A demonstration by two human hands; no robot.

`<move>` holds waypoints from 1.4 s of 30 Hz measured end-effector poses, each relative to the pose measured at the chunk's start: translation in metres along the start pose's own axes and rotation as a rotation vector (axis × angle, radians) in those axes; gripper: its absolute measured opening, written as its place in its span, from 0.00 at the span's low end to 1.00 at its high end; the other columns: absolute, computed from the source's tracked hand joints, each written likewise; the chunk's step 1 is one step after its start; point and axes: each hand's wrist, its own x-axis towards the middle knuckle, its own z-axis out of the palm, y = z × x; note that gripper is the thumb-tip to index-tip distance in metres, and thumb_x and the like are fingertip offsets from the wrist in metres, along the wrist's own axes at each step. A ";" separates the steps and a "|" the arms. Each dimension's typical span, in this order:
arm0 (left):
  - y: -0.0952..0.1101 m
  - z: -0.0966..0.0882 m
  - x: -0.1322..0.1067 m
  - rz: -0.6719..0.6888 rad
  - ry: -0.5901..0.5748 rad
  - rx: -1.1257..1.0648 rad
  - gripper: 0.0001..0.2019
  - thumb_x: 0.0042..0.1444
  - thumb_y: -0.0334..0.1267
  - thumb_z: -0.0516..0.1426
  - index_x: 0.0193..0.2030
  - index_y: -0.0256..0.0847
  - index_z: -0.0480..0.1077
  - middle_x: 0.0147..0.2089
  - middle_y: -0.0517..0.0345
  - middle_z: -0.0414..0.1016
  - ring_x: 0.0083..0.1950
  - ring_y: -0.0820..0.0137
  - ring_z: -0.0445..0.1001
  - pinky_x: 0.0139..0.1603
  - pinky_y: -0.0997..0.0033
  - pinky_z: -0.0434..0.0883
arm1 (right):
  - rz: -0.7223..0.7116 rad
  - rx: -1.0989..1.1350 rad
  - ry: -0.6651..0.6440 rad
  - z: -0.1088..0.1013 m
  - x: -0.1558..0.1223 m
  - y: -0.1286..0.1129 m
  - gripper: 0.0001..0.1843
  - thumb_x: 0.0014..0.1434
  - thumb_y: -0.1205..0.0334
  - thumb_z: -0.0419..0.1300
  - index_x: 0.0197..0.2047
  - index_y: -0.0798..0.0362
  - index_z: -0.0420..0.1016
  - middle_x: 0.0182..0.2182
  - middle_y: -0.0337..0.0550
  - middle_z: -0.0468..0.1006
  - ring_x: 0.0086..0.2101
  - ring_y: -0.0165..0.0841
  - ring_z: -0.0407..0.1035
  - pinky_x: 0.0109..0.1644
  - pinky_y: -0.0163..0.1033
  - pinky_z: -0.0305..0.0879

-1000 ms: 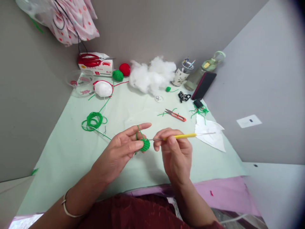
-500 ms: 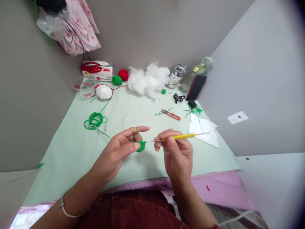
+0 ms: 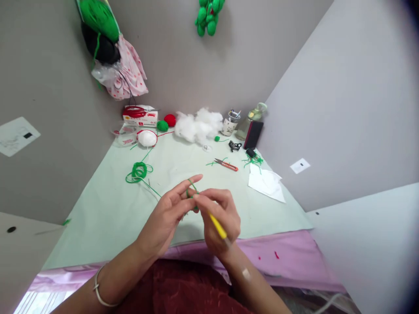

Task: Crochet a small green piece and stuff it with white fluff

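Observation:
My left hand (image 3: 168, 213) pinches a small green crochet piece (image 3: 196, 208), mostly hidden behind the fingers of both hands. Green yarn (image 3: 193, 185) runs over its raised index finger down to the piece. Close against it, my right hand (image 3: 224, 216) grips a crochet hook (image 3: 217, 224) by its yellow handle, which slants down toward my wrist. The hook's working tip is covered by my fingers. On the table to the left lies a loose coil of green yarn (image 3: 139, 172), a strand leading from it toward my left hand.
White stuffing (image 3: 198, 126) is heaped at the back, beside red (image 3: 170, 120) and green yarn balls (image 3: 162, 126) and a white one (image 3: 147, 138). Orange thread snips (image 3: 226, 164), a black hair clip (image 3: 235, 146), a phone (image 3: 253, 135) and white paper (image 3: 266, 183) sit to the right.
My right hand has come left against my left hand, and the hook has swung from level to steeply slanted. The camera view has tilted up, showing more wall.

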 end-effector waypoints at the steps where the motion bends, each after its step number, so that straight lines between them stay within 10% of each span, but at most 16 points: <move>1: 0.001 -0.001 -0.002 -0.037 -0.023 -0.040 0.21 0.57 0.40 0.69 0.59 0.49 0.82 0.40 0.59 0.76 0.43 0.70 0.69 0.48 0.71 0.66 | -0.093 -0.042 -0.036 -0.001 -0.002 -0.001 0.22 0.68 0.71 0.63 0.57 0.36 0.83 0.44 0.45 0.80 0.42 0.37 0.78 0.40 0.44 0.80; 8: 0.003 -0.009 -0.012 -0.045 -0.161 -0.100 0.26 0.53 0.36 0.66 0.60 0.45 0.82 0.45 0.55 0.78 0.42 0.67 0.65 0.46 0.69 0.64 | 0.025 0.149 -0.038 0.000 0.008 -0.020 0.17 0.70 0.72 0.61 0.52 0.41 0.84 0.38 0.42 0.80 0.39 0.33 0.78 0.36 0.38 0.79; 16: 0.000 0.000 -0.008 -0.076 -0.086 -0.111 0.27 0.56 0.48 0.72 0.62 0.47 0.80 0.38 0.60 0.73 0.46 0.68 0.68 0.52 0.69 0.63 | -0.298 -0.221 -0.033 -0.009 -0.008 0.001 0.30 0.66 0.76 0.62 0.66 0.40 0.76 0.47 0.47 0.83 0.44 0.38 0.79 0.40 0.43 0.82; 25: -0.016 0.000 0.003 -0.077 -0.049 -0.071 0.29 0.55 0.40 0.74 0.64 0.54 0.78 0.44 0.59 0.77 0.51 0.67 0.71 0.56 0.68 0.66 | 0.087 0.132 0.025 -0.007 -0.001 -0.002 0.17 0.69 0.72 0.62 0.52 0.41 0.84 0.40 0.44 0.83 0.41 0.36 0.79 0.39 0.42 0.82; 42: -0.017 -0.016 -0.001 -0.046 -0.030 -0.018 0.30 0.55 0.37 0.73 0.65 0.52 0.77 0.41 0.61 0.79 0.45 0.71 0.74 0.52 0.69 0.71 | 0.030 0.042 -0.077 -0.012 -0.007 0.000 0.18 0.68 0.74 0.60 0.55 0.44 0.82 0.42 0.44 0.82 0.41 0.34 0.79 0.42 0.39 0.81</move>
